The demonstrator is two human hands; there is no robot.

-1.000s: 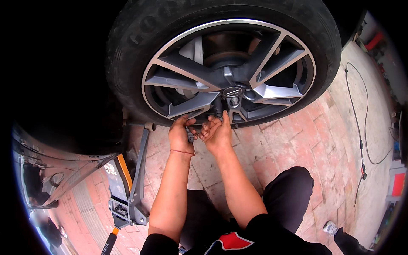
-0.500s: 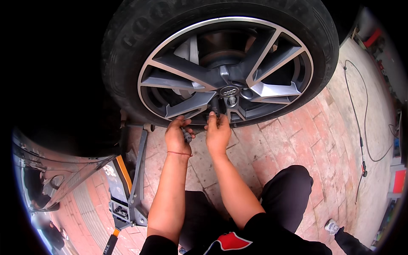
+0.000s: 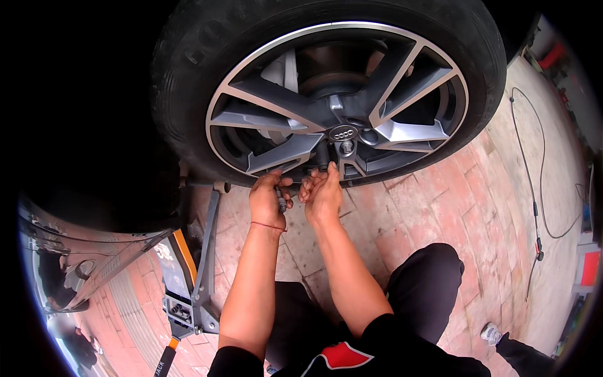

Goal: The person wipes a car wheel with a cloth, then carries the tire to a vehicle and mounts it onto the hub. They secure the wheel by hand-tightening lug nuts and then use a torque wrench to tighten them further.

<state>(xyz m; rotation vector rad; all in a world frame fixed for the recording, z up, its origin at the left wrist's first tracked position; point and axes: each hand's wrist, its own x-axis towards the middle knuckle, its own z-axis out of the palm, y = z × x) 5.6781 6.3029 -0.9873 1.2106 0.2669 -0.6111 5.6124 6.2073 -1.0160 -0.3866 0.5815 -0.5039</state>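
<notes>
A car wheel with a silver-and-dark spoked rim point(image 3: 383, 130) and a black tyre point(image 3: 182, 94) stands in front of me. My right hand point(image 3: 324, 195) has its thumb and fingers at the lower end of a black cylindrical socket point(image 3: 322, 152), which points into the wheel's centre below the hub cap point(image 3: 343, 133). Beside it a silver wheel bolt point(image 3: 347, 147) sits in its hole. Just left of that, below the rim, my left hand point(image 3: 267, 200) is curled around dark metal wheel bolts point(image 3: 281, 201); how many is hidden by the fingers.
A grey and orange floor jack point(image 3: 182, 276) stands at the left by the glossy car body point(image 3: 75, 257). On the paving at the right lies a black cable point(image 3: 534, 188). Another person's shoe point(image 3: 490, 334) is at the lower right, near my knee point(image 3: 433, 270).
My right hand has turned, with its fingers opened out a little below the socket, and moved slightly right. My left hand has shifted slightly right, still curled around the bolts.
</notes>
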